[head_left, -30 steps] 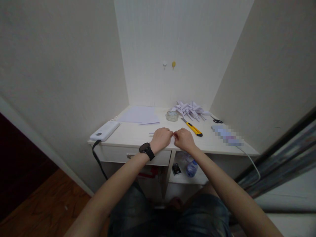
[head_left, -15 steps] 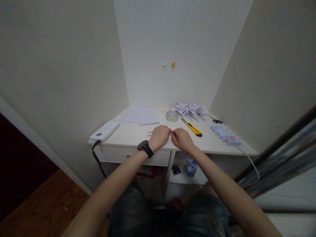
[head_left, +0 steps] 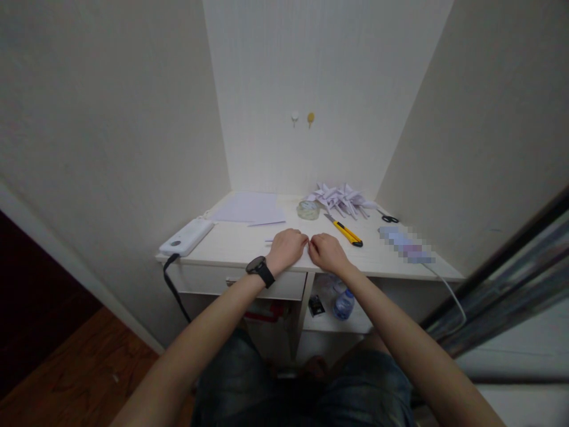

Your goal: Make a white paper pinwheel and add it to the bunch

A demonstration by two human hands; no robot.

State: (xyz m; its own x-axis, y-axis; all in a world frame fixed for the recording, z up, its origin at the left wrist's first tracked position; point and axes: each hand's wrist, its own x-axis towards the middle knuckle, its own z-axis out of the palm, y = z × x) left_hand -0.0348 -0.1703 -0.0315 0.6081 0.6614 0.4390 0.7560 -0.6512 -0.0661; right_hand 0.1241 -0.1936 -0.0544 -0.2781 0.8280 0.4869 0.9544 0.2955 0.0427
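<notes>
head view: both hands were found over the front edge of the bench (head_left: 231, 242), with the fingertips of the left hand (head_left: 287, 248) and the right hand (head_left: 328, 252) brought nearly together. compared with one second earlier, the gap between them had been narrowed slightly; little else was altered. the fingers of each hand were seen curled inward, but the grip was hidden by the backs of the hands, and whether anything was clamped could not be told. a thin paper strip (head_left: 268, 241) was noted projecting past the left hand's outer side, its remainder concealed. from the small shift, fine close work on the paper was judged to be still under way. the folded paper pieces (head_left: 341, 197), the tape roll (head_left: 308, 210), the yellow cutter (head_left: 348, 233) and the paper sheet (head_left: 244, 206) were recorded beyond the hands, undisturbed and untouched.
</notes>
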